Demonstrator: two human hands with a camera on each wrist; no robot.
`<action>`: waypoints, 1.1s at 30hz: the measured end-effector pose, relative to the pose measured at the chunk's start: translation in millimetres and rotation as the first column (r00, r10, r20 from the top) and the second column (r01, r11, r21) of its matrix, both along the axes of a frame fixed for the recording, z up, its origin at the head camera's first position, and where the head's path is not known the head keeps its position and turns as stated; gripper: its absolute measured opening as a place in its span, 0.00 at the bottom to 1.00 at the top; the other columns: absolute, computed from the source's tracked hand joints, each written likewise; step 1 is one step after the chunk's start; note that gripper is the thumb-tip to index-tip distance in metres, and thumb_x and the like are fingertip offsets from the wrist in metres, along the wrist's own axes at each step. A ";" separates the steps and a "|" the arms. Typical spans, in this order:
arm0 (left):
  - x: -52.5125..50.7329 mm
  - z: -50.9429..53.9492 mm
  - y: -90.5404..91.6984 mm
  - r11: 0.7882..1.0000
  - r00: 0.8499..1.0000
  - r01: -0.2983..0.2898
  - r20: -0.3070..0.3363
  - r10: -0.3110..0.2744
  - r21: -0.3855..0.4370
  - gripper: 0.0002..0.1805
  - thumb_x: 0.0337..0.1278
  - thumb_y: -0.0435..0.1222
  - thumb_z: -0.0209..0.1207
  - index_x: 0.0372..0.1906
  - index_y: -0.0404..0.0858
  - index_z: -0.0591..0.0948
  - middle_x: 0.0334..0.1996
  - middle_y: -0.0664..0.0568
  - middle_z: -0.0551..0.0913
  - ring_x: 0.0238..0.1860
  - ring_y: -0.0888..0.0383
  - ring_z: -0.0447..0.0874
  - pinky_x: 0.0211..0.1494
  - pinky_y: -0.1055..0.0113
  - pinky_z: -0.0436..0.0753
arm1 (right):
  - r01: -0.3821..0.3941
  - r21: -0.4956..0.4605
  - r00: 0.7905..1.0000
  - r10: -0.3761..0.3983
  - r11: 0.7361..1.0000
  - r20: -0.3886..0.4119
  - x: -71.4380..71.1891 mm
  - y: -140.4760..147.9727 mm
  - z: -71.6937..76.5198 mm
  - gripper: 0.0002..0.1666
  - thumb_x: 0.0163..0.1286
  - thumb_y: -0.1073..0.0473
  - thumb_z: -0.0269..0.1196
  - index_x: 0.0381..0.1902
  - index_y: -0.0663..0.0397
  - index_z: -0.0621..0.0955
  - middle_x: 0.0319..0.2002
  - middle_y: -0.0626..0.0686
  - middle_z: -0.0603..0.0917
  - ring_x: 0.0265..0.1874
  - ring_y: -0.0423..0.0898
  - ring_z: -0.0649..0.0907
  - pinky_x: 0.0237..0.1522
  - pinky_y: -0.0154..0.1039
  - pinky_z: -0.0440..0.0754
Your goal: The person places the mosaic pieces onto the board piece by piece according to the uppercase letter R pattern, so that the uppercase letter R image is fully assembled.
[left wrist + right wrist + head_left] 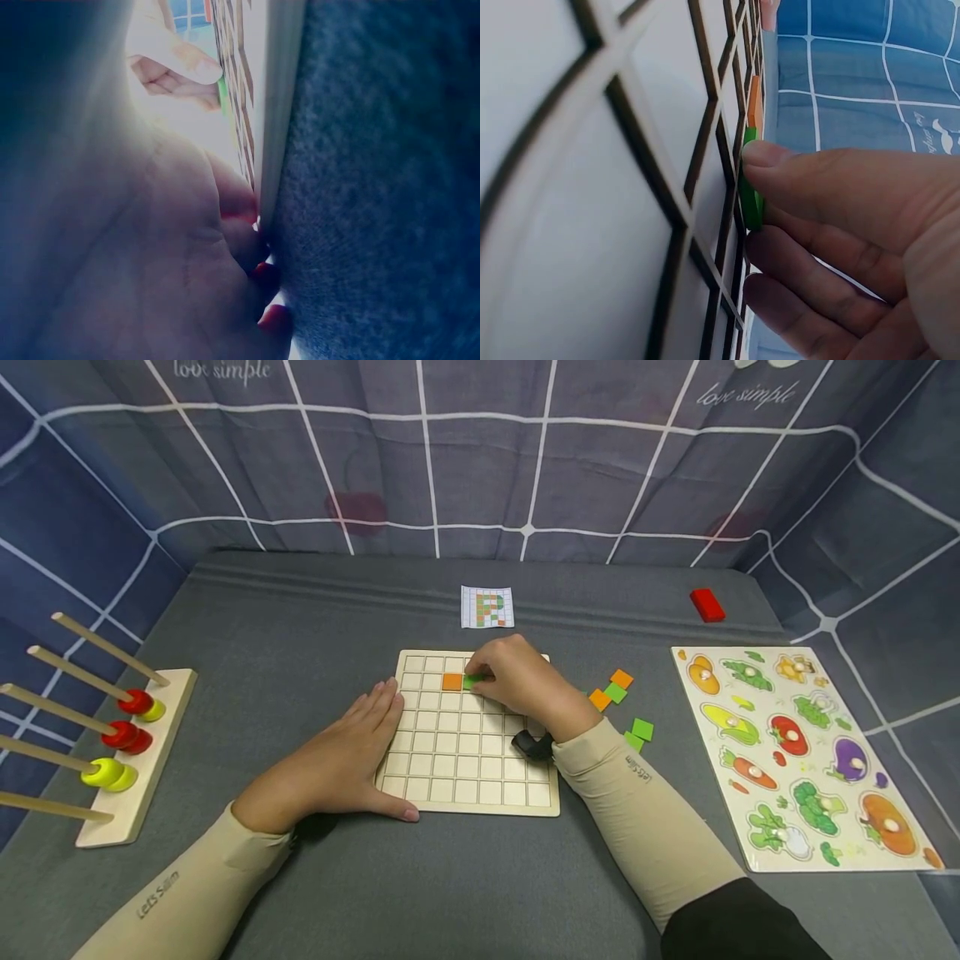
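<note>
A wooden grid board (pixel 453 768) lies flat on the grey table. In one of its upper cells sits an orange square tile (pixel 452 682). My right hand (pixel 521 681) pinches a green square tile (pixel 750 184) between thumb and fingers, at the cell just right of the orange one. The right wrist view has that green tile up against the grid; whether it is fully seated in the cell I cannot tell. Along the board's left edge rests my left hand (pixel 352 756), fingers extended and thumb near the lower left corner. The left wrist view shows its palm beside the board's side.
Loose green (pixel 642 729) and orange tiles (pixel 621 678) lie right of the board. A small pattern card (pixel 487 607) is behind it. Rightward are a vegetable puzzle board (pixel 757 793) and a red block (pixel 707 605). A peg stand with rings (pixel 168 718) is at left.
</note>
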State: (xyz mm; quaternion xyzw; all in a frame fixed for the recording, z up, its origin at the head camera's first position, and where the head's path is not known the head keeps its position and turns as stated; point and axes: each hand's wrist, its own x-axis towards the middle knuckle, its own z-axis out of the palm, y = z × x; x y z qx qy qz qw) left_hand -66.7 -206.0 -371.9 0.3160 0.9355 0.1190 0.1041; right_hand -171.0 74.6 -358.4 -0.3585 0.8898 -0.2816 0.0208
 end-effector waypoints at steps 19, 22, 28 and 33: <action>0.6 -0.3 0.2 1.000 1.000 -0.002 -0.003 0.002 0.005 0.84 0.38 0.81 0.64 0.81 0.20 0.48 0.82 0.28 0.40 0.82 0.35 0.38 0.81 0.44 0.47 | 0.009 -0.016 1.000 -0.009 1.000 0.022 2.9 1.4 -0.8 0.10 0.64 0.70 0.76 0.43 0.57 0.93 0.41 0.49 0.91 0.43 0.43 0.88 0.46 0.35 0.84; 0.3 -0.6 0.4 1.000 1.000 -0.001 -0.003 0.001 0.004 0.84 0.38 0.82 0.64 0.81 0.20 0.48 0.82 0.28 0.40 0.82 0.35 0.38 0.81 0.44 0.47 | 0.008 -0.006 1.000 -0.007 1.000 0.021 3.4 2.1 -1.2 0.09 0.65 0.70 0.75 0.43 0.57 0.93 0.42 0.49 0.91 0.43 0.43 0.87 0.46 0.35 0.84; 0.2 -1.0 0.5 1.000 1.000 -0.002 0.000 0.002 -0.004 0.84 0.37 0.82 0.64 0.81 0.21 0.48 0.82 0.28 0.40 0.82 0.36 0.38 0.81 0.44 0.47 | -0.004 0.027 1.000 0.004 1.000 -0.004 5.0 2.6 -0.2 0.08 0.66 0.69 0.75 0.43 0.56 0.93 0.43 0.50 0.91 0.45 0.45 0.88 0.46 0.36 0.84; 0.4 -0.8 0.5 1.000 1.000 -0.005 0.003 0.005 0.003 0.84 0.37 0.82 0.64 0.81 0.20 0.48 0.82 0.28 0.39 0.82 0.36 0.37 0.81 0.44 0.47 | -0.015 0.039 1.000 0.016 0.999 -0.009 6.2 3.0 0.5 0.09 0.67 0.69 0.74 0.43 0.56 0.93 0.44 0.50 0.91 0.45 0.45 0.88 0.47 0.36 0.84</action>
